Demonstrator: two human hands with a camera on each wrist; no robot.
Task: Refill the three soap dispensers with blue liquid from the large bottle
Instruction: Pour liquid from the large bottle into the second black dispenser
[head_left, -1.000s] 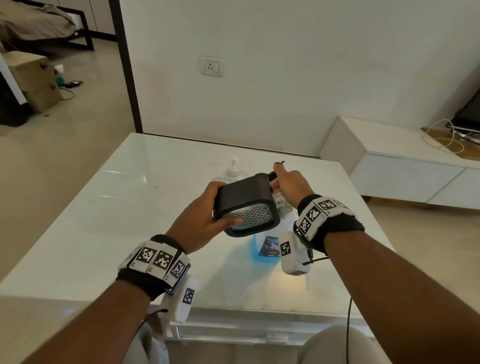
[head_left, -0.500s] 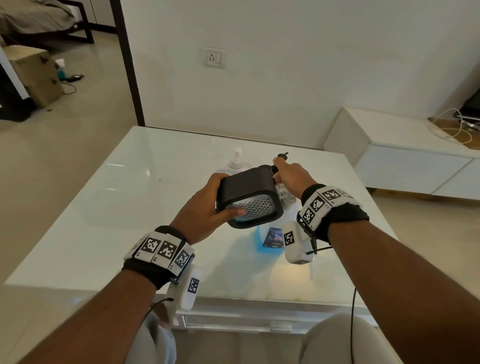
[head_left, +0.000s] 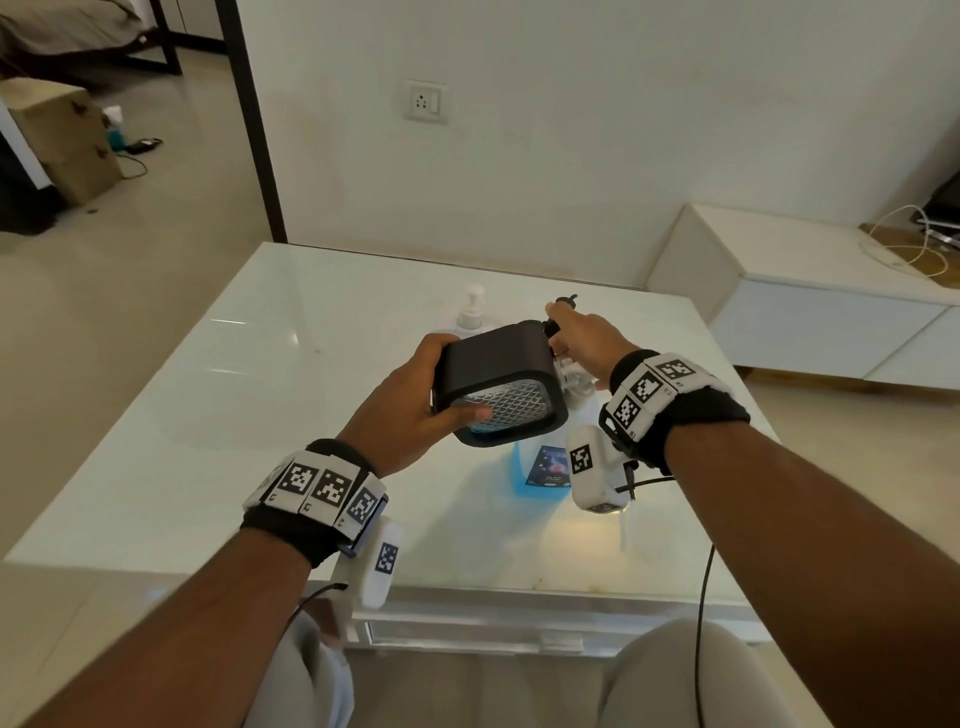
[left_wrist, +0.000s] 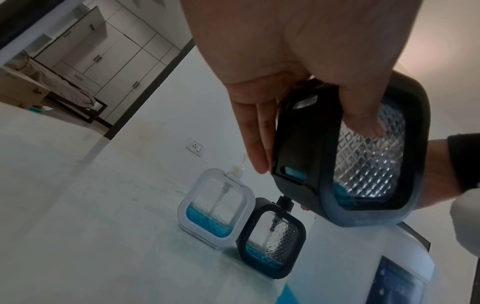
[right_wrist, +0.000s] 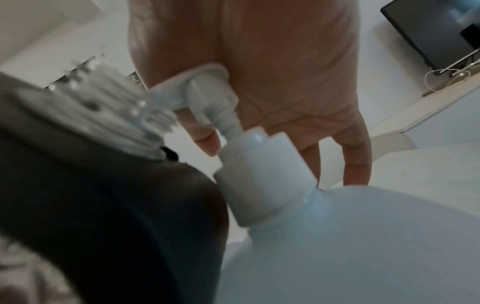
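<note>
My left hand (head_left: 410, 400) grips a black square dispenser (head_left: 498, 384), tilted in the air with its neck toward the large bottle (head_left: 519, 478). In the left wrist view the held dispenser (left_wrist: 363, 154) shows a little blue liquid at its low corner. My right hand (head_left: 582, 338) lies over the large bottle's white pump head (right_wrist: 192, 86), palm on top and fingers hanging past it. The nozzle points at the held dispenser (right_wrist: 78, 195). A white dispenser (left_wrist: 215, 207) and a second black dispenser (left_wrist: 272, 238) stand on the table, each partly filled with blue.
The glossy white table (head_left: 260, 415) stands against a wall with a socket (head_left: 425, 101). A low white cabinet (head_left: 805, 312) with cables is to the right. My knees are at the table's near edge.
Both hands keep the same hold at the pump, with the dispenser still tilted. Only the head view has shifted slightly.
</note>
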